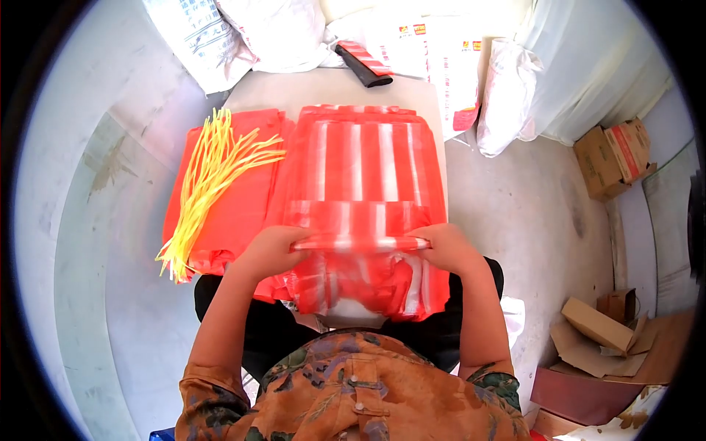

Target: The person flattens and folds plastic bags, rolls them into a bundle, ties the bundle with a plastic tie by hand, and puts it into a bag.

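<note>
A stack of thin red-and-white striped plastic bags (371, 158) lies in front of me. At its near part, my left hand (276, 248) pinches one end of a folded strip of striped plastic bag (360, 242), and my right hand (447, 246) pinches the other end. The strip is stretched sideways between both hands, above crumpled striped plastic that hangs toward my lap. To the left of the stack, a bundle of yellow strings (202, 191) lies across a pile of folded red plastic (246, 184).
White printed sacks (273, 29) stand behind the table (272, 88), with a black roll (365, 67) near its far edge. Cardboard boxes (614, 158) sit on the floor to the right, and an open carton (603, 338) is nearer me.
</note>
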Demonstrator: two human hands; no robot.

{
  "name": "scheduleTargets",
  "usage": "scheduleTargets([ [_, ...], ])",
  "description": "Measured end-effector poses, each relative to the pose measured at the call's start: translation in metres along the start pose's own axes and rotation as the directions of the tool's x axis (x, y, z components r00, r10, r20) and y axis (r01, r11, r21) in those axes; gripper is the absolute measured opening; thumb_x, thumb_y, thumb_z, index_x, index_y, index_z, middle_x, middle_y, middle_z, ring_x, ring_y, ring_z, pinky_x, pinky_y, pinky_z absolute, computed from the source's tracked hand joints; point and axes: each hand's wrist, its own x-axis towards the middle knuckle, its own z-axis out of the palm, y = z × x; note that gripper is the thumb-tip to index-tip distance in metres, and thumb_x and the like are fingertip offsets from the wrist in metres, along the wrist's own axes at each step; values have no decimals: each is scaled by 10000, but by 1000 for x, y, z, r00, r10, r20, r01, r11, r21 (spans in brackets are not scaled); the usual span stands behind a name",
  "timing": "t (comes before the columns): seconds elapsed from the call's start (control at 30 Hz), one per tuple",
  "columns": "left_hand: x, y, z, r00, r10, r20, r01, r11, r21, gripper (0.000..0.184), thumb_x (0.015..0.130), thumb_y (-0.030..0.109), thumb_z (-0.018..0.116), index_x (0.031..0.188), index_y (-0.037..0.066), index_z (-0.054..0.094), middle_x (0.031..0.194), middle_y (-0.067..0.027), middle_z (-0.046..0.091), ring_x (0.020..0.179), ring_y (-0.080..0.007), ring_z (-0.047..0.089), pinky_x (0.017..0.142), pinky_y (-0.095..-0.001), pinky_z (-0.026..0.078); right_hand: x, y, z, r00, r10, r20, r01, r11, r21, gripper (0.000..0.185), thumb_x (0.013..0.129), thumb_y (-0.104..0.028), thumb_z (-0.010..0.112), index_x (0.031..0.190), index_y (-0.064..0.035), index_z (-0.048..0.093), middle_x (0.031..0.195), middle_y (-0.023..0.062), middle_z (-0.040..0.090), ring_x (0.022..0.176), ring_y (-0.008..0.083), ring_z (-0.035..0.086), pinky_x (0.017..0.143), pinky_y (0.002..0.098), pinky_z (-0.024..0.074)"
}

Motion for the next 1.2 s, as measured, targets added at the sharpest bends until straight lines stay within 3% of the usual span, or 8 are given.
scheduleTargets([
  [0.17,-9,-34,19,978,32,-207,-60,989,-132,307,849,70,750,1154,37,729,1051,-174,751,1024,-330,727,896,-393,563,-11,12,10,987,95,-132,-65,975,215,216,871,-87,700,1080,-60,749,954,143,746,874,263,713,796,334,547],
  [0.27,-10,-40,25,976,-122,-181,68,958,-280,218,881,76,743,1092,26,728,995,-129,746,964,-246,726,865,-359,555,-14,25,19,979,151,-140,-91,926,366,148,879,-66,699,1022,-37,724,877,62,713,837,152,656,784,307,528],
  [0.47,9,-46,26,960,-229,-159,112,839,-533,186,978,124,677,1130,20,699,995,-33,717,930,-122,655,819,-317,536,7,50,30,937,254,-239,-7,698,716,143,951,-80,671,1079,-30,634,966,-2,642,904,84,581,826,266,496],
  [0.67,33,-52,34,890,-409,-203,231,787,-573,274,1013,207,646,1208,16,669,1047,-78,731,960,-143,679,826,-322,543,31,68,43,879,329,-345,-57,791,609,296,989,-156,656,1242,-27,573,1006,30,665,924,102,606,830,293,506],
  [0.77,40,-60,42,835,-482,-264,289,794,-535,409,994,249,678,1328,24,608,1071,-140,739,976,-213,708,847,-364,553,37,64,43,855,375,-358,-129,823,553,401,991,-246,649,1296,-12,535,1024,178,692,942,291,677,870,412,527],
  [0.87,41,-57,49,765,-510,-393,352,843,-407,568,958,270,715,1444,47,522,1104,-198,728,990,-294,715,868,-406,556,41,57,43,827,414,-380,-211,855,473,399,1004,-231,619,1328,-22,513,1041,203,686,944,325,672,872,422,527],
  [0.97,35,-48,53,802,-322,-503,196,938,-288,683,923,262,735,1520,87,453,1132,-205,720,996,-335,709,870,-425,553,48,65,56,794,388,-468,-164,878,450,362,1015,-189,580,1330,-28,505,1039,228,692,944,362,678,864,440,529],
  [1.2,34,-16,36,842,-328,-429,240,939,-246,565,927,198,700,1460,102,538,1145,-183,716,1004,-344,706,866,-421,546,47,55,51,796,421,-435,-157,838,522,323,1023,-173,547,1314,-35,527,1138,246,712,1035,401,693,883,476,530],
])
